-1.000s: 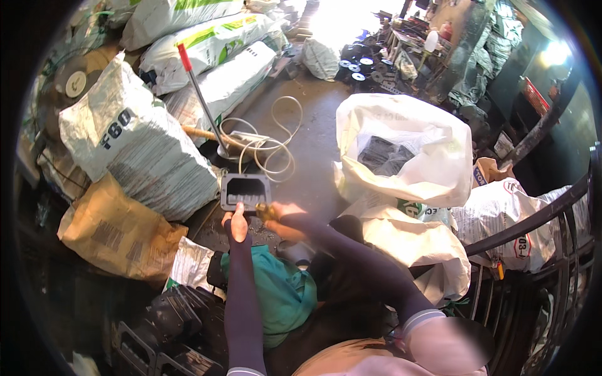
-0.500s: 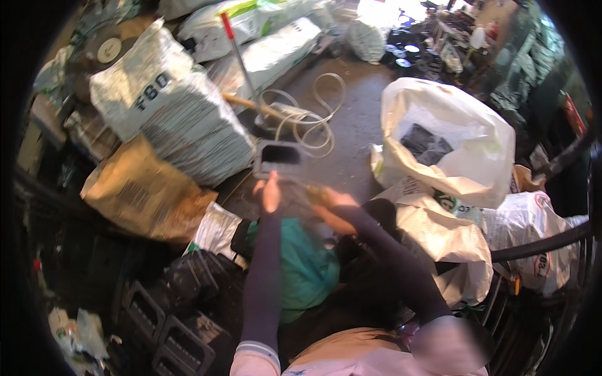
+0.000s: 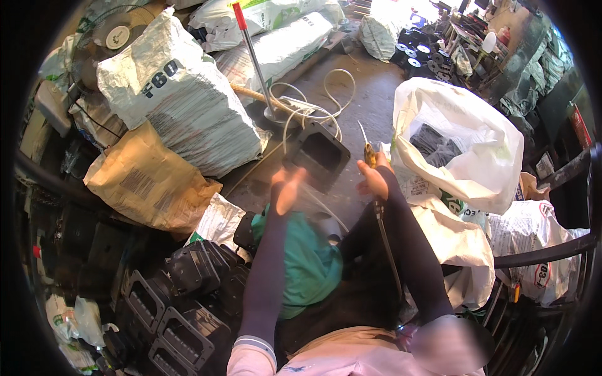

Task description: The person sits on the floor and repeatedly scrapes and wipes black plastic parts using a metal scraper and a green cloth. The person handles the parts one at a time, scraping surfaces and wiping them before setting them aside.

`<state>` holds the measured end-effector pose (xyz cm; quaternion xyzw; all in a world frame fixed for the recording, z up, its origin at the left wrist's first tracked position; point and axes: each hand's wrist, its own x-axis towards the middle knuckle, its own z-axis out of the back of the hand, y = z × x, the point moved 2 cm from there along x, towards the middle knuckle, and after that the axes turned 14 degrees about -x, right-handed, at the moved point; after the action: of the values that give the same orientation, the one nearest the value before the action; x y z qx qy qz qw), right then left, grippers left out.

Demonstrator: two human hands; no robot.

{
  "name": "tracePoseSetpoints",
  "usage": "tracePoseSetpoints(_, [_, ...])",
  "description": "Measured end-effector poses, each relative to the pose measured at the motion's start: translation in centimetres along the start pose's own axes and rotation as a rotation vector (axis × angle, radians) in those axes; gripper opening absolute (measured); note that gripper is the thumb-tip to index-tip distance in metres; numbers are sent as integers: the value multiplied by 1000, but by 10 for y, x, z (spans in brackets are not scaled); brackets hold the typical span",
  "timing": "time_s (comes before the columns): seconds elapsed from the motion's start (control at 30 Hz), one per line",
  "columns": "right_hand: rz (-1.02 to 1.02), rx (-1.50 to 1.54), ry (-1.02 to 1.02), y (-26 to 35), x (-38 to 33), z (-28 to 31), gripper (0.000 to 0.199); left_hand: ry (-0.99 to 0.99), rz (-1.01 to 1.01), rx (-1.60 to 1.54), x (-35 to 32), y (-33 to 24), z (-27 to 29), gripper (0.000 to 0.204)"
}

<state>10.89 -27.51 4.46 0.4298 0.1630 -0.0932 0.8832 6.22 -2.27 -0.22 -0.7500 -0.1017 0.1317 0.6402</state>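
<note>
My left hand (image 3: 286, 190) grips the lower left edge of a black plastic housing (image 3: 342, 150), an open, box-like part with a square flanged rim. Its hollow side faces up, tilted. Closed round an air blow gun (image 3: 371, 155) is my right hand (image 3: 376, 180); the gun has a yellowish body and a thin bent nozzle pointing up and left. From below the right hand an air hose (image 3: 387, 244) runs down along my forearm. The nozzle tip stands apart from the housing, to its right. Some fingers of the left hand are hidden or blurred.
Several similar black housings (image 3: 182, 335) are piled at lower left. An open white sack (image 3: 461, 106) with dark parts in bags stands right. A large white sack (image 3: 188, 119), a brown paper sack (image 3: 147, 182), a red-handled rod (image 3: 251, 53) and coiled pale tubing (image 3: 342, 72) lie ahead.
My right hand has moved right and up with the blow gun, away from the left hand. The housing has shifted right and turned, so its hollow shows more. The view has shifted slightly.
</note>
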Motion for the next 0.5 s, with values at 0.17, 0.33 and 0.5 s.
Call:
tracePoseSetpoints(0.17, [-206, 447, 227, -20, 18, 2, 50, 190, -396, 55, -53, -22, -6, 28])
tracePoseSetpoints(0.33, [63, 433, 441, -22, 9, -5, 43, 230, -903, 633, -95, -30, -5, 29])
tracePoseSetpoints(0.5, [190, 437, 431, -22, -1, -3, 47, 10, -842, 558, -107, -18, 6, 41])
